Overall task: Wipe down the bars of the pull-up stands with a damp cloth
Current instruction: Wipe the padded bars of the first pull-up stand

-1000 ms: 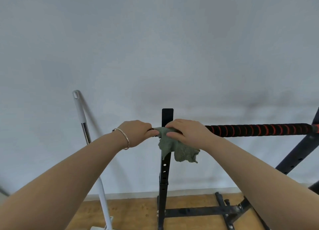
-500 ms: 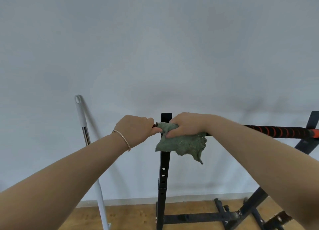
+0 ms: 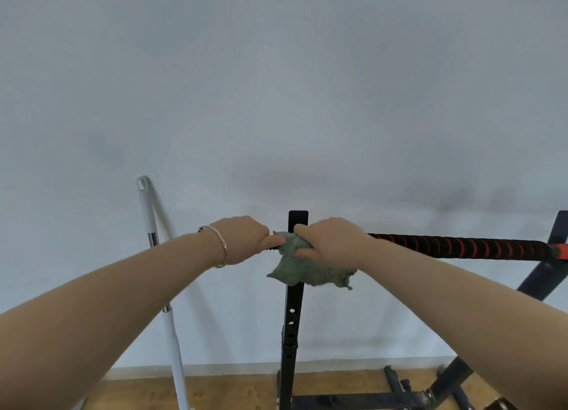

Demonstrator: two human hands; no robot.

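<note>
A black horizontal bar with red spiral grip (image 3: 461,247) runs from the black upright post (image 3: 294,317) to the right edge of view. A grey-green cloth (image 3: 307,271) is wrapped over the bar's left end beside the post and hangs below it. My right hand (image 3: 330,240) grips the cloth around the bar. My left hand (image 3: 246,240), with a thin bracelet at the wrist, is curled around the bar's left tip, its thumb touching the cloth.
A white mop handle (image 3: 147,213) leans on the pale wall left of the post. Black base legs of the stand (image 3: 399,400) lie on the wooden floor. A slanted black brace (image 3: 544,274) stands at the right.
The view shifted slightly. My right hand stayed at the bar's left end, regripping the cloth, whose hanging part now spreads wider. My left hand kept its hold.
</note>
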